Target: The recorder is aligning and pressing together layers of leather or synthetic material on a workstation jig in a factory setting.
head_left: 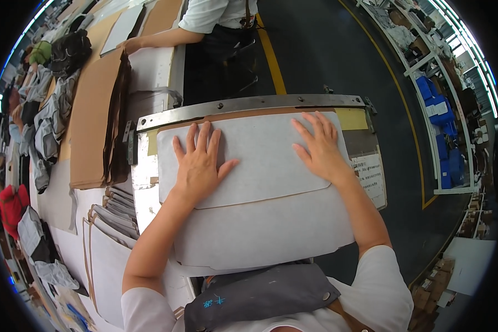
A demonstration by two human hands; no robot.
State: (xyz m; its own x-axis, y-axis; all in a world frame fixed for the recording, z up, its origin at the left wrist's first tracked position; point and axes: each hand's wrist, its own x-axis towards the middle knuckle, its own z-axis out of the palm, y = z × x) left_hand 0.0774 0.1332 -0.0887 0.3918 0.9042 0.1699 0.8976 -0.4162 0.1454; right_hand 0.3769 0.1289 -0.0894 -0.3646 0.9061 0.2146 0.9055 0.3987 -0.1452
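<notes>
A large pale grey sheet (254,160) with rounded corners lies flat in front of me, and a brown edge shows along its far side. My left hand (199,163) rests on its left part, fingers spread toward the far edge. On the right part lies my right hand (320,146), flat with the fingers stretched out. A second grey panel (265,229) extends from under the sheet toward my body. Beyond my fingertips a metal bar (254,103) with bolts runs across the far side of the work surface.
Left of me stand a tall stack of brown boards (97,122) and a fanned pile of grey panels (108,243). Another person's arm (166,39) reaches over the table ahead. A paper notice (369,176) lies on the right side. Shelving with blue bins (440,113) stands far right.
</notes>
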